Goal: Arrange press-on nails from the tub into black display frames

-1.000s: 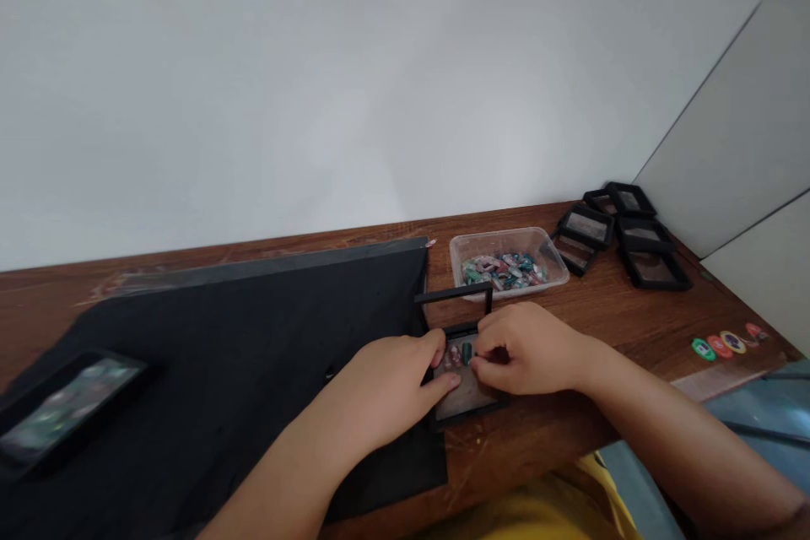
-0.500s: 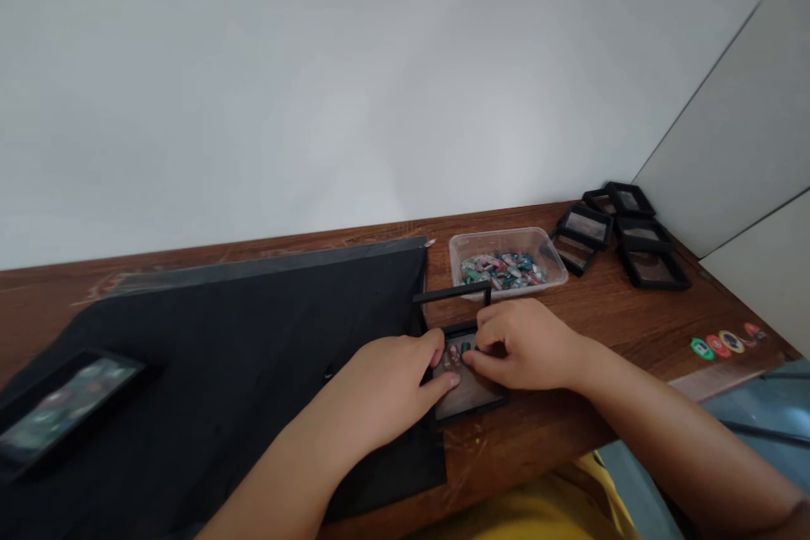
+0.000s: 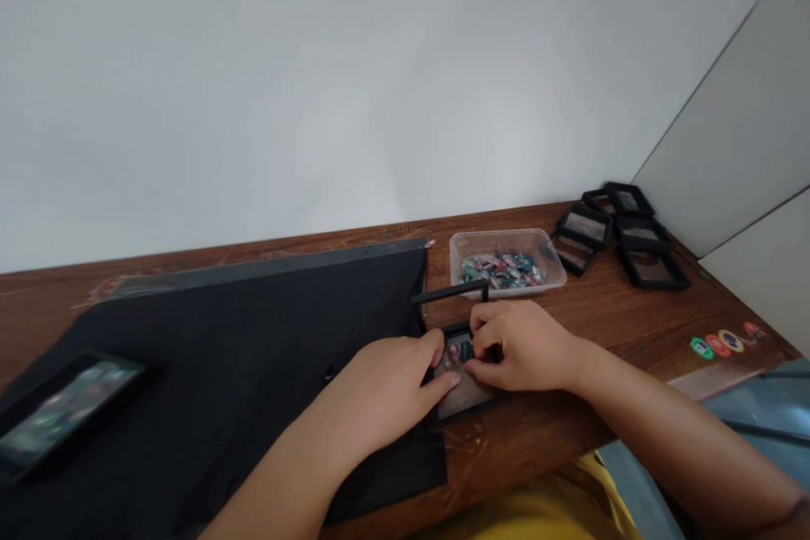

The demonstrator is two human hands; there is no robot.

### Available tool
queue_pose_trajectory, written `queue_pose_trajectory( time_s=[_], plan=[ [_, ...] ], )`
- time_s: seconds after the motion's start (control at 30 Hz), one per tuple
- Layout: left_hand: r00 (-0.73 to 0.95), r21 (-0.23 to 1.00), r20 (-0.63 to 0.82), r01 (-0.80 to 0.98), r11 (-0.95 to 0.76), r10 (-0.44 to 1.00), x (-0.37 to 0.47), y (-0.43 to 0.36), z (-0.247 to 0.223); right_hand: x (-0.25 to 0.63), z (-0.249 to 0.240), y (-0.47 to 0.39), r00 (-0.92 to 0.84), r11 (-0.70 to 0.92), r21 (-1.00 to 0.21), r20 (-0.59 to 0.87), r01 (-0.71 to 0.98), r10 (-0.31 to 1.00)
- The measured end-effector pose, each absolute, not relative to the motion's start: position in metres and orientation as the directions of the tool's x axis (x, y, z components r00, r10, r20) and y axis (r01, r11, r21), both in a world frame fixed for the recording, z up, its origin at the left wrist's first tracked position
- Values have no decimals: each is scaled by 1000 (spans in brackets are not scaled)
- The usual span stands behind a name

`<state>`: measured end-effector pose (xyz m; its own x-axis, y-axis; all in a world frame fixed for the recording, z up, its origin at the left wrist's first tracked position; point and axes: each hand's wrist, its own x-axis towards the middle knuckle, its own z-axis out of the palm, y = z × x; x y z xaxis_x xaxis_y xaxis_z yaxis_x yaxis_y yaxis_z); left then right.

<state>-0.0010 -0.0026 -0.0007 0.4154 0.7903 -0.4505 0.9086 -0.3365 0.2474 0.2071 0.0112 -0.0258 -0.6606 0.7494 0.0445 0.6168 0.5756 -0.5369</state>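
Note:
A small black frame (image 3: 465, 401) with a clear film lies at the edge of the black mat, its lid (image 3: 450, 293) raised behind it. Reddish stones (image 3: 454, 353) and a dark green stone (image 3: 467, 350) rest on the film. My left hand (image 3: 398, 380) grips the frame's left side, thumb over the film. My right hand (image 3: 522, 346) is over the frame's right side, fingers bent and pinched beside the green stone; whatever lies between the fingertips is too small to make out.
A clear plastic tub (image 3: 510, 263) of coloured stones stands behind the frame. Several black frames (image 3: 585, 225) are piled at the back right. A filled frame (image 3: 67, 409) lies on the black mat (image 3: 221, 354) at left. Round stickers (image 3: 717, 345) mark the table's right edge.
My right hand has shifted slightly left over the frame, and more of the green stone shows. The raised lid has moved slightly left. My left hand stays nearly where it was.

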Motion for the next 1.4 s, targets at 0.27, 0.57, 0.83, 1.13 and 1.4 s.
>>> queue_pose_trajectory(
  time_s=[0.27, 0.57, 0.83, 1.13, 1.4],
  plan=[
    [428, 256, -443, 902, -347, 788, -3, -2, -5, 204, -22, 9, -722, 606, -657, 134, 448, 679],
    [434, 277, -434, 898, -341, 790, -4, -2, -5, 204, -22, 11, -714, 589, -585, 24, 558, 700],
    [437, 285, -418, 895, -342, 796, -5, -3, -7, 205, -16, 11, -640, 495, -587, -52, 641, 767],
    [429, 266, -434, 901, -342, 793, -4, -3, -5, 208, -13, 15, -655, 486, -589, -101, 646, 748],
    [440, 296, -408, 893, -340, 800, -6, -3, -8, 215, -7, 17, -699, 511, -589, -134, 626, 702]
  ],
)
